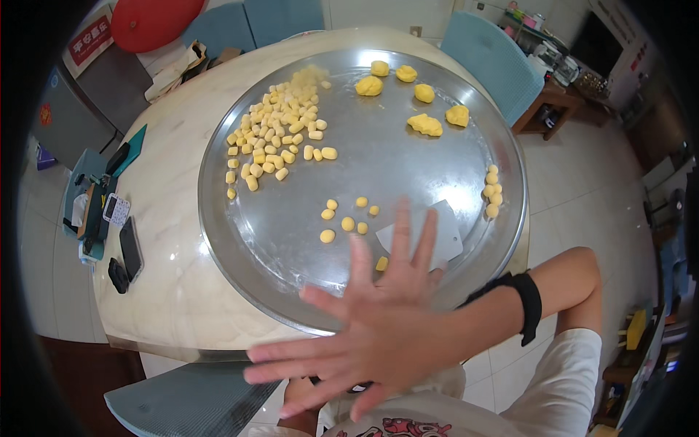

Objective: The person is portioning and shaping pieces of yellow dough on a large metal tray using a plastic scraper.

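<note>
My right hand (pixel 382 338) lies palm down across my left hand (pixel 401 276), its fingers spread toward the left. Palm up beneath it, my left hand points its fingers away from me over the near part of a large round metal tray (pixel 377 164). Both hands are blurred, and whatever may be between the palms is hidden. Just beyond the fingers, a white dough scraper (pixel 449 232) rests on the tray. One small yellow dough piece (pixel 381 264) shows between the fingers and the scraper. Several small dough pieces, some round (pixel 348 223), lie left of the scraper.
Many cut dough pieces (pixel 273 123) dusted with flour cover the tray's far left. Larger dough lumps (pixel 425 125) sit at its far right, with rolled dough balls (pixel 492 191) along the right rim. Phone (pixel 130 248) and timer (pixel 116 209) are on the table's left; a blue chair (pixel 191 401) stands nearby.
</note>
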The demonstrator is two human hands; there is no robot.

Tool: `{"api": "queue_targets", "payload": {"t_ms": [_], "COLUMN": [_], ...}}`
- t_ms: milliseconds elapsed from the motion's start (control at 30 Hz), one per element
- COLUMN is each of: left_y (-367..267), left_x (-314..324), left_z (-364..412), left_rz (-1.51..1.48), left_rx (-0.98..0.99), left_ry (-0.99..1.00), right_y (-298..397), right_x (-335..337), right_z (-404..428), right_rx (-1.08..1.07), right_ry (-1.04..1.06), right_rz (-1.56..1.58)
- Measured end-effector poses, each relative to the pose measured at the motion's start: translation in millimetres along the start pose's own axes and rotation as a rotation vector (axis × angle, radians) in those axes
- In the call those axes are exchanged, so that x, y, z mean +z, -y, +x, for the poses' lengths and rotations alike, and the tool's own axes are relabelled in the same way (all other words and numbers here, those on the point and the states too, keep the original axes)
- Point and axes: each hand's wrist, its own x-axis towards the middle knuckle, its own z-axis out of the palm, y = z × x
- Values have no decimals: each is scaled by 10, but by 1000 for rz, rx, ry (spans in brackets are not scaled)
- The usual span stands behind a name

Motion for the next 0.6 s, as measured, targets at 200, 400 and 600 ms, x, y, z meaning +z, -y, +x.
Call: {"api": "queue_targets", "payload": {"t_ms": [200,400,600], "left_y": [-3,124,-23], "left_x": [-11,-103,17], "left_z": [18,123,-26], "left_rz": [49,25,32], "left_rx": [16,-31,13], "left_ry": [2,13,11], "right_y": [-152,-315,-62], "right_x": [72,-137,44], "right_z": [19,82,211], "right_rx": [-25,-54,31], "right_ry": [-124,-142,-507], "right_rz": [31,-5,-65]}}
